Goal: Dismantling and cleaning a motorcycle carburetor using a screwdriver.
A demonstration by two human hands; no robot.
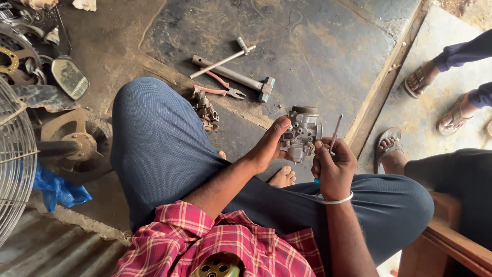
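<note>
At the far left stands a wire fan guard [13, 159] above a blue plastic bag [57, 189], with a rear-view mirror [69, 78] and rusty sprockets [15, 56] on the oily floor [318, 46]. Further right on the floor lie a second small carburetor [206, 110], red-handled pliers [218, 90] and a long socket wrench [233, 76]. Above the person's blue-trousered knees, the left hand [266, 149] grips a grey metal carburetor [302, 133], thumb over its near face and fingers wrapped behind it, held upright in the air between the legs. The right hand [333, 169], just beside it and touching its lower edge, is closed around a thin screwdriver [334, 136] whose shaft points up and away. The carburetor looks like dull cast aluminium with a round dark cap on top, small brass fittings and grimy recesses. Held only by one hand over hard concrete, it could slip and crack; a small screw or jet could also drop and vanish among the clutter. At right, other people's sandalled feet [392, 149] stand near.
</note>
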